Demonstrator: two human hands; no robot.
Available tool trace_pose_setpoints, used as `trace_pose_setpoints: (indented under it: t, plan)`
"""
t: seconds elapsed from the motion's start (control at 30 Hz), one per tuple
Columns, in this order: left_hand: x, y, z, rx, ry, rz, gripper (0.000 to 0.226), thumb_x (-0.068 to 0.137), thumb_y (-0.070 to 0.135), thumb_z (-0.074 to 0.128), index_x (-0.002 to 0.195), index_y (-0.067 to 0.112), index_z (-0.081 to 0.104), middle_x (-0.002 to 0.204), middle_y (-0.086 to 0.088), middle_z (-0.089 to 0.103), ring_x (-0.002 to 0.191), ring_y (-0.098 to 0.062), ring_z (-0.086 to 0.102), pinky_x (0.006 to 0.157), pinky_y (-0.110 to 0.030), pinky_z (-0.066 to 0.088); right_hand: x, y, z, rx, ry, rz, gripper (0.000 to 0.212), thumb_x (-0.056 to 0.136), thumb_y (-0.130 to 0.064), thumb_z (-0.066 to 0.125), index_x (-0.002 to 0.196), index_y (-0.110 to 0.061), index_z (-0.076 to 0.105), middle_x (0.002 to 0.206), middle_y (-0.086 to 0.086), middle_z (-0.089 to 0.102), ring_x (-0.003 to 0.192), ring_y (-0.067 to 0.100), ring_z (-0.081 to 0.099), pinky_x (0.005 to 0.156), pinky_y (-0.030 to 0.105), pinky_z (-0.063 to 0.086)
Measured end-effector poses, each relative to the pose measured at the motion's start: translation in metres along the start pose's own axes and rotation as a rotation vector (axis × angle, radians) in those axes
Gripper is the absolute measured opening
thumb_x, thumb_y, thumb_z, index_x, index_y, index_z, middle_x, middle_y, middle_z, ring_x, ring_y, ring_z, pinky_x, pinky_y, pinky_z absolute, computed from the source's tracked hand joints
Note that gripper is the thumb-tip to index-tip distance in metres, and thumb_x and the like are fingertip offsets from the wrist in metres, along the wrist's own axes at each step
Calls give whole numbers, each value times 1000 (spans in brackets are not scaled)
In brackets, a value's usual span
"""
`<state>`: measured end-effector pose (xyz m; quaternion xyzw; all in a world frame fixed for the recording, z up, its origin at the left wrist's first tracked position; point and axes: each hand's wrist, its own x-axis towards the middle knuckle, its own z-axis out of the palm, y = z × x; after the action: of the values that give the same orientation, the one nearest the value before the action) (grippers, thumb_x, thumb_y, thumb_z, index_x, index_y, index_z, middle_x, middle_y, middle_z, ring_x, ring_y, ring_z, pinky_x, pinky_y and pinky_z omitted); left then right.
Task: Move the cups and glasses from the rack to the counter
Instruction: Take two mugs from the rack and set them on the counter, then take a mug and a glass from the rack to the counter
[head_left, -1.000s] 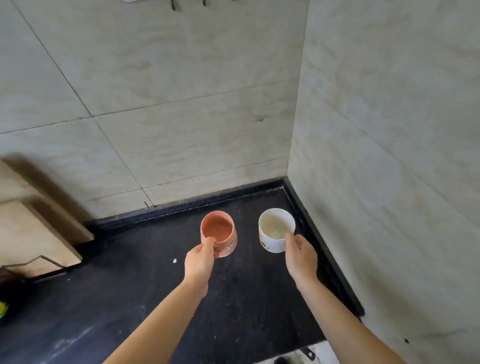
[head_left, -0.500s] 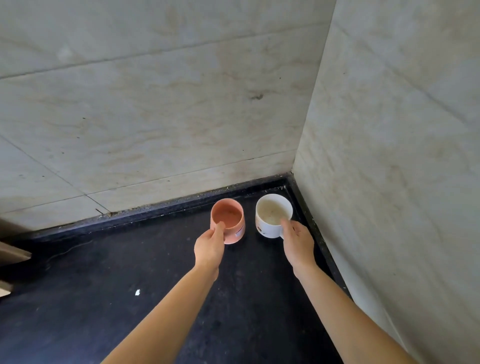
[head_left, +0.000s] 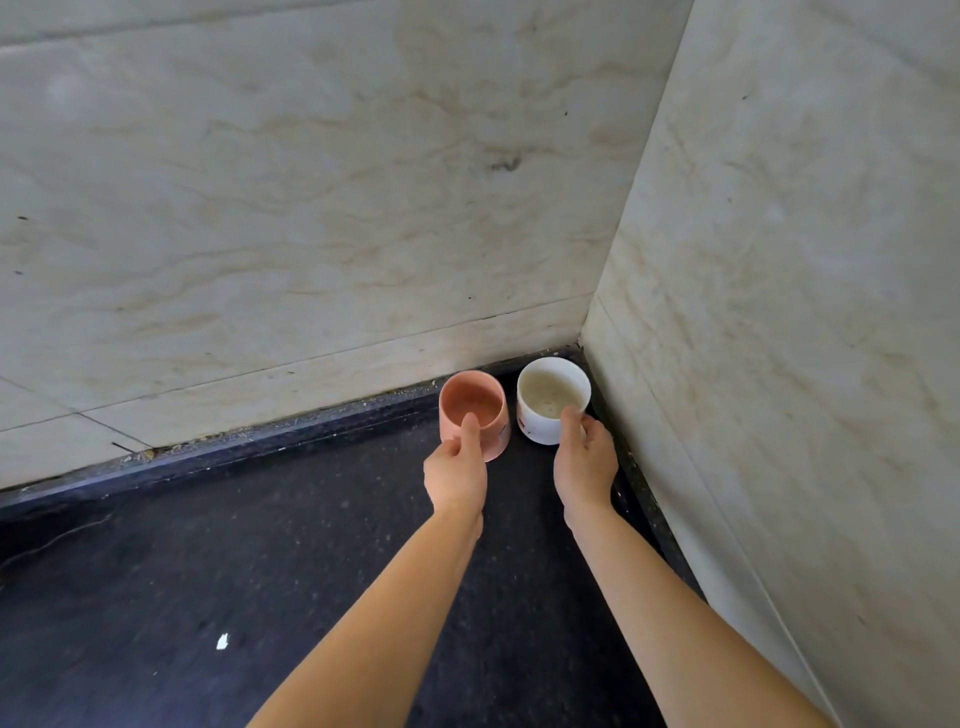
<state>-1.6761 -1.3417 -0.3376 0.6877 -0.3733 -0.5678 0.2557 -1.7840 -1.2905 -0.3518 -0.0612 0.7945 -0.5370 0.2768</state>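
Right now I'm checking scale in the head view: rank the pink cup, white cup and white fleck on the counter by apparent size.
1-2. White cup and pink cup: too alike to rank.
3. White fleck: far smaller, though nearer the camera.

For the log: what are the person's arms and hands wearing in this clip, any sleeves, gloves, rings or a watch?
Nothing is worn as far as the frame shows. The left hand and right hand are bare: no gloves, and no rings on the fingers that show. Both forearms are uncovered down to the bottom edge of the picture, with no sleeve cuffs, watch, bracelet or markings visible at either wrist.
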Motion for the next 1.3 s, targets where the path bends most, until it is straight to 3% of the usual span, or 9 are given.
trace_pose_setpoints:
  t: [0.2, 0.37, 0.47, 0.53, 0.63, 0.77, 0.9, 1.1, 1.3]
  plan:
    - [1, -2, 11, 47, 27, -37, 58, 88, 63, 58, 71, 7, 62, 73, -9, 61, 65, -19, 53, 57, -29, 39, 14, 6, 7, -10, 1, 13, 40, 99, -50, 52, 107, -14, 66, 106, 4, 65, 98, 21, 60, 89, 39, 49]
    - [2, 2, 2, 162, -29, -48, 67, 81, 73, 57, 77, 7, 69, 77, -10, 67, 69, -20, 61, 57, -29, 42, 13, 8, -1, -131, -61, -11, 50, 97, -58, 49, 94, -11, 63, 92, 4, 64, 88, 23, 61, 70, 34, 42]
    - [-4, 9, -17, 328, -141, 0, 83, 79, 80, 49, 108, 4, 66, 97, -11, 68, 79, -24, 63, 63, -29, 44, 3, -3, -10, -251, -64, -51, 47, 97, -53, 54, 111, -9, 59, 109, 9, 62, 95, 25, 60, 69, 32, 39]
    - [-11, 16, -39, 568, -145, 143, 85, 86, 77, 41, 135, 8, 52, 129, -8, 58, 107, -29, 61, 79, -35, 51, -10, -14, -18, -416, -31, -220, 47, 96, -46, 58, 126, -10, 52, 125, 10, 56, 108, 26, 58, 77, 34, 46]
    - [-23, 38, -86, 940, -40, 493, 76, 95, 68, 29, 155, 21, 24, 166, -7, 14, 151, -29, 19, 118, -49, 29, -30, -42, -23, -627, -8, -533, 56, 98, -48, 50, 143, -15, 44, 146, 16, 47, 132, 34, 49, 99, 49, 50]
    - [-43, 93, -163, 1128, 125, 802, 74, 97, 67, 15, 159, 27, 6, 167, -7, -6, 154, -28, -4, 124, -50, 9, -61, -115, -17, -773, 6, -831, 66, 100, -59, 31, 154, -21, 34, 159, 24, 31, 145, 42, 35, 115, 53, 34]
    - [-86, 137, -253, 1114, 354, 957, 72, 98, 64, 12, 159, 27, 13, 167, -12, 4, 153, -33, 4, 122, -56, 13, -115, -173, -7, -802, -37, -1107, 72, 100, -62, 27, 161, -24, 18, 167, 21, 9, 153, 41, 16, 124, 55, 15]
    - [-161, 117, -382, 1055, 711, 851, 68, 100, 58, 26, 158, 23, 17, 166, -15, 8, 152, -36, 10, 120, -57, 15, -220, -209, 46, -767, -255, -1384, 78, 99, -67, 26, 162, -24, 10, 168, 22, -1, 154, 41, 8, 124, 55, 5]
    - [-276, 23, -488, 1039, 1016, 564, 68, 100, 55, 34, 158, 22, 20, 166, -15, 10, 153, -35, 9, 119, -59, 16, -362, -187, 94, -599, -632, -1603, 82, 98, -68, 28, 162, -24, 4, 168, 20, -4, 155, 40, 5, 125, 55, 2]
